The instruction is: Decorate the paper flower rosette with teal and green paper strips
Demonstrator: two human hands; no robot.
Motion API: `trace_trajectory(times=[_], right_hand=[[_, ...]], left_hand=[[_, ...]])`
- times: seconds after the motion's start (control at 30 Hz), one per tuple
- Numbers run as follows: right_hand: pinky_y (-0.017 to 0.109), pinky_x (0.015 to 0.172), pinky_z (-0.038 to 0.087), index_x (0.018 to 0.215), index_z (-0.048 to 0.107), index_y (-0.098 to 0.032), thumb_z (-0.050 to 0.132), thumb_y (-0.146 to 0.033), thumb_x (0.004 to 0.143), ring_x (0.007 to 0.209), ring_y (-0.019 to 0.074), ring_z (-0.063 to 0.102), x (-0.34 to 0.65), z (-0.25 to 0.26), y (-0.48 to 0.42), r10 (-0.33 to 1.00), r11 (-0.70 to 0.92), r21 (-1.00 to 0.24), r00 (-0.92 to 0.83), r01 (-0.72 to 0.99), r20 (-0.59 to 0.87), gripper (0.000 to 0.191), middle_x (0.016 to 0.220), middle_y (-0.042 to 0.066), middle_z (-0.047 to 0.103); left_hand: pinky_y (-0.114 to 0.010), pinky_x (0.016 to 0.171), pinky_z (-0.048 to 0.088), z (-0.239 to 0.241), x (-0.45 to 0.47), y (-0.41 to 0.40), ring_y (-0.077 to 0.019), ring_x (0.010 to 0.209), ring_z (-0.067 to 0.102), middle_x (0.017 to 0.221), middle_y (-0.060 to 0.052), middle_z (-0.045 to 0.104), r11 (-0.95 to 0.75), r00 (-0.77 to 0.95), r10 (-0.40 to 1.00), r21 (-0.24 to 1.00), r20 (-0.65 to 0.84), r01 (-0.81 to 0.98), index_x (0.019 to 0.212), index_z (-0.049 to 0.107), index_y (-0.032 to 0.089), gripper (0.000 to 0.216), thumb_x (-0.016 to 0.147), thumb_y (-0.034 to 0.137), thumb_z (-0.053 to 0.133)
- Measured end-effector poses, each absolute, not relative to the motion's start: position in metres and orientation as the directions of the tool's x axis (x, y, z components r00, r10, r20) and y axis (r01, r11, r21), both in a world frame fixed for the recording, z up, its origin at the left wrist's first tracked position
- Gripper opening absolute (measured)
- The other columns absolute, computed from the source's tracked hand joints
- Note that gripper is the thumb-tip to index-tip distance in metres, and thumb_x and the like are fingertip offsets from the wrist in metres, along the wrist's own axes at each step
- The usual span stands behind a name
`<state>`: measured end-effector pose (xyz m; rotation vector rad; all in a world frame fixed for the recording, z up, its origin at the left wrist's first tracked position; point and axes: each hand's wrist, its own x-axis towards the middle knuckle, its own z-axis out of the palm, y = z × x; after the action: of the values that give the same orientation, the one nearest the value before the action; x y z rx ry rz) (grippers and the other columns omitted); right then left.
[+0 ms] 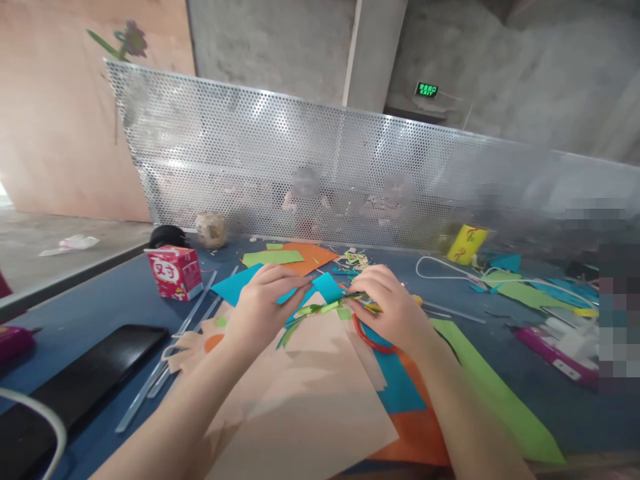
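My left hand (263, 303) and my right hand (387, 303) meet over a small bundle of green paper strips (320, 308), each pinching one end of it. The bundle hangs just above a large peach paper sheet (305, 400). A teal paper piece (327, 285) lies behind the bundle, partly hidden by my left fingers. Red-handled scissors (367, 337) lie under my right hand, mostly covered.
A red carton (175, 270) stands at left beside clear glue sticks (165, 370) and a black phone (85, 380). Orange (310, 257), green (495, 393) and teal sheets are scattered on the blue table. A perforated metal screen (350, 173) closes the far edge, with people behind it.
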<state>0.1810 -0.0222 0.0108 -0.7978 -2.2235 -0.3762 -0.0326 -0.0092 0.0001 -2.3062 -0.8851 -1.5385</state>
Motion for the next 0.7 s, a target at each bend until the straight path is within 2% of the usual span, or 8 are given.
trace_trajectory(times=[0.17, 0.27, 0.4, 0.57, 0.7], right_hand=[[0.034, 0.075, 0.043, 0.085, 0.049, -0.022, 0.051, -0.018, 0.078, 0.085, 0.018, 0.05, 0.178, 0.01, -0.025, 0.472, 0.765, -0.089, -0.462, 0.638, 0.75, 0.008, 0.083, 0.004, 0.055], [0.033, 0.075, 0.045, 0.091, 0.047, -0.023, 0.055, -0.025, 0.075, 0.087, 0.0181, 0.053, 0.179, 0.007, -0.025, 0.563, 0.718, -0.249, -0.332, 0.65, 0.757, 0.018, 0.089, 0.004, 0.054], [0.032, 0.072, 0.048, 0.098, 0.041, -0.025, 0.061, -0.029, 0.07, 0.085, 0.0184, 0.057, 0.178, 0.006, -0.024, 0.636, 0.697, -0.442, -0.2, 0.565, 0.746, 0.034, 0.092, 0.004, 0.054], [0.026, 0.059, 0.05, 0.101, 0.036, -0.026, 0.062, -0.024, 0.067, 0.065, 0.0126, 0.058, 0.17, 0.012, -0.023, 0.695, 0.704, -0.613, -0.169, 0.36, 0.699, 0.042, 0.081, -0.001, 0.057], [0.024, 0.051, 0.047, 0.103, 0.036, -0.027, 0.062, -0.023, 0.067, 0.056, 0.0114, 0.056, 0.166, 0.012, -0.023, 0.752, 0.656, -0.698, -0.164, 0.288, 0.639, 0.045, 0.07, -0.004, 0.056]], left_hand=[[-0.029, 0.064, 0.047, 0.002, -0.031, -0.012, -0.0155, 0.068, 0.058, 0.073, -0.005, 0.066, -0.761, 0.17, 0.431, 0.255, 0.886, 0.596, 0.072, 0.066, 0.017, 0.01, 0.072, 0.02, 0.057], [-0.029, 0.065, 0.048, 0.003, -0.03, -0.013, -0.0154, 0.068, 0.058, 0.072, -0.004, 0.066, -0.75, 0.122, 0.462, 0.313, 0.879, 0.582, 0.071, 0.066, 0.018, 0.01, 0.072, 0.021, 0.057], [-0.029, 0.067, 0.047, 0.005, -0.03, -0.015, -0.0155, 0.069, 0.06, 0.072, -0.002, 0.068, -0.732, 0.071, 0.525, 0.408, 0.848, 0.546, 0.071, 0.068, 0.02, 0.011, 0.071, 0.023, 0.057], [-0.026, 0.061, 0.048, 0.008, -0.032, -0.013, -0.0161, 0.068, 0.062, 0.072, -0.001, 0.07, -0.587, -0.043, 0.759, 0.711, 0.65, 0.388, 0.071, 0.069, 0.021, 0.014, 0.069, 0.031, 0.06], [-0.025, 0.058, 0.049, 0.007, -0.034, -0.009, -0.0149, 0.063, 0.062, 0.068, -0.002, 0.07, -0.505, -0.002, 0.859, 0.846, 0.513, 0.172, 0.068, 0.069, 0.018, 0.016, 0.067, 0.032, 0.061]])
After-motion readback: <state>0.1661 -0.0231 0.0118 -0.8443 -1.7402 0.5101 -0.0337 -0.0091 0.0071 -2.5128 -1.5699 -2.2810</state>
